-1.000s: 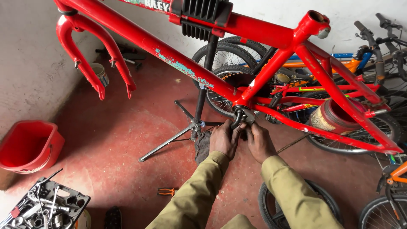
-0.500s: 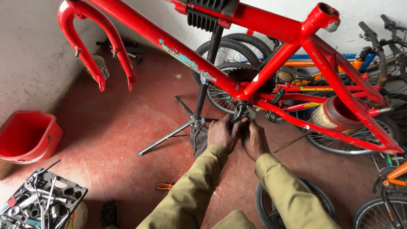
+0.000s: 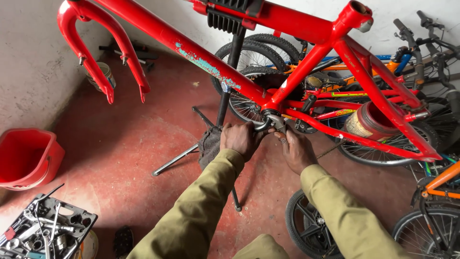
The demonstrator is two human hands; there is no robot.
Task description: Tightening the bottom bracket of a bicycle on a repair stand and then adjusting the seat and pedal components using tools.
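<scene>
Red bicycle frame [image 3: 306, 62], stripped, clamped in a black repair stand [image 3: 229, 72], fork [image 3: 103, 62] hanging free. Left hand [image 3: 239, 139] and right hand [image 3: 294, 148] both at the bottom bracket [image 3: 269, 117], the left gripping a metal tool [image 3: 268, 123] there. Red bucket [image 3: 26, 158] and open tool tray [image 3: 43, 230] on the red floor [image 3: 134, 144]. Other bicycles [image 3: 402, 52] stacked behind.

soft even daylight, mild shadows on the floor [image 3: 120, 158], sharp focus, slight edge distortion.
</scene>
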